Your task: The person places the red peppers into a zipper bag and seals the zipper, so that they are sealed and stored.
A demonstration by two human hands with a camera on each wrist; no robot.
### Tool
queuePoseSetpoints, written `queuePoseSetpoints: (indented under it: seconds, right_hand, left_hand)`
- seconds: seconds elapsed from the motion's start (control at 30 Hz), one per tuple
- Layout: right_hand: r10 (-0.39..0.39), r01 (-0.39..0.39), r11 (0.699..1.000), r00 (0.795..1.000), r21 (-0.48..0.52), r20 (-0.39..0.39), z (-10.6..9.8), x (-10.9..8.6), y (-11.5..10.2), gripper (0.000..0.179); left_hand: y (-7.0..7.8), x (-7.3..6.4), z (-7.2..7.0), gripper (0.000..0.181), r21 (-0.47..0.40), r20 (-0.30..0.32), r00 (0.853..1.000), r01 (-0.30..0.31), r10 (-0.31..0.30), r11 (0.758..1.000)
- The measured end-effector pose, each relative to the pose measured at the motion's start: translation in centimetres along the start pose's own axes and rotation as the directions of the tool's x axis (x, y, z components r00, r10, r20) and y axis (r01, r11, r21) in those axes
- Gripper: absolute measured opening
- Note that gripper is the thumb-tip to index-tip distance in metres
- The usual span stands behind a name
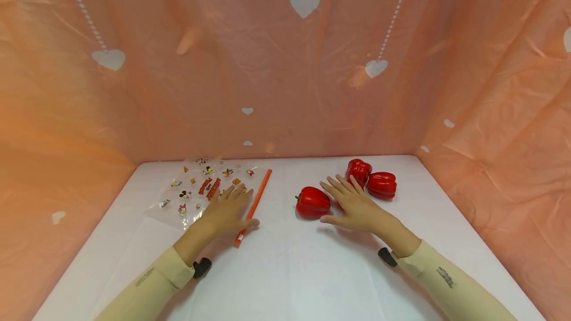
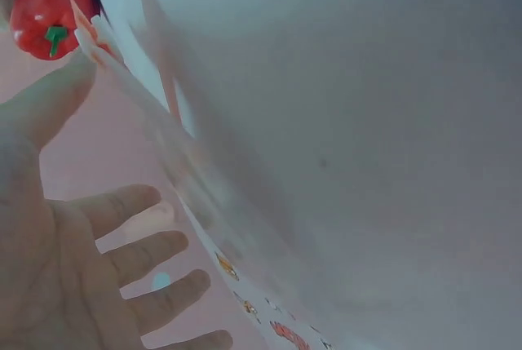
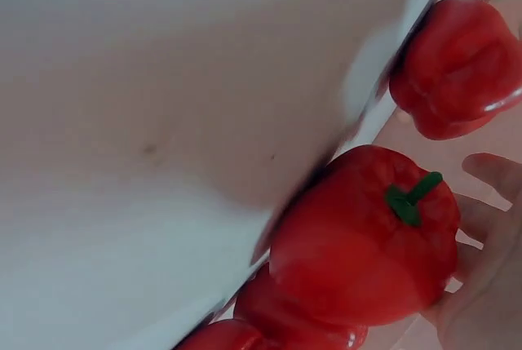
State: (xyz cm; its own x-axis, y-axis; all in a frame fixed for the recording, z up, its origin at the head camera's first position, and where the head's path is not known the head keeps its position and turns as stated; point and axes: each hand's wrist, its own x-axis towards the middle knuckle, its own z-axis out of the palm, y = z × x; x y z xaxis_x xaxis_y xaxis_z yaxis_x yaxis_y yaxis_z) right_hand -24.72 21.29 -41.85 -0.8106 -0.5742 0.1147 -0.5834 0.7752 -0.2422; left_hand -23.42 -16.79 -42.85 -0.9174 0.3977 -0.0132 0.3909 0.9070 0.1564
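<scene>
My left hand (image 1: 226, 214) is held palm down, fingers spread, over the right part of a clear plastic bag (image 1: 171, 207) printed with cartoon figures. Along that side of the bag runs an orange strip (image 1: 263, 185), partly covered by the thumb and palm. My right hand (image 1: 357, 208), fingers straight and spread, hovers among several glossy red bell peppers. One pepper (image 1: 312, 203) lies just left of its thumb; another (image 1: 358, 170) is behind its fingertips, and a third (image 1: 382, 185) sits to the right. In the right wrist view, a pepper with a green stem (image 3: 367, 240) overlaps the fingers.
A white cloth (image 1: 285, 276) covers the table. Peach curtains (image 1: 276, 73) with white hearts enclose the back and both sides. Small black wrist cameras, such as the right one (image 1: 387, 256), hang beneath the sleeve cuffs.
</scene>
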Motion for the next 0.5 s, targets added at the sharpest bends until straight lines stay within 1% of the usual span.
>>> queuePoseSetpoints:
  seconds: [0.1, 0.3, 0.5]
  right_hand:
    - [-0.007, 0.007, 1.0, 1.0, -0.008, 0.0, 0.1, 0.3, -0.2, 0.093]
    - [-0.002, 0.003, 0.999, 1.0, -0.037, 0.024, 0.3, 0.9, -0.6, 0.089]
    - [-0.017, 0.018, 0.998, 1.0, -0.068, 0.024, 0.3, 1.3, -1.1, 0.085]
  left_hand:
    - [0.2, 0.0, 0.0, 0.087, 0.007, 0.013, 1.0, 0.0, 0.0, 1.0]
    - [0.2, 0.1, -0.1, 0.085, -0.021, 0.037, 0.999, 0.0, 0.001, 1.0]
    - [0.3, 0.2, -0.3, 0.08, -0.025, 0.05, 0.999, -0.006, 0.007, 1.0]
